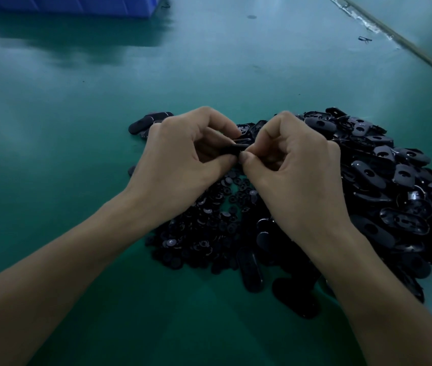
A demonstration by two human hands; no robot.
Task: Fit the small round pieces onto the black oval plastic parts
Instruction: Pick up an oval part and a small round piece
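My left hand (183,157) and my right hand (291,165) meet above the green table, both pinching one black oval part (237,148) between thumbs and fingers. Most of that part is hidden by my fingers, and I cannot see a round piece on it. Below my hands lies a heap of small round black pieces (209,228). A large pile of black oval parts (394,186) spreads to the right. A few oval parts (146,122) lie just left of my left hand.
A blue plastic bin (72,5) stands at the far left of the green table mat (64,128). A taped seam (394,38) runs diagonally at the far right. Several oval parts (252,270) lie near the front between my forearms.
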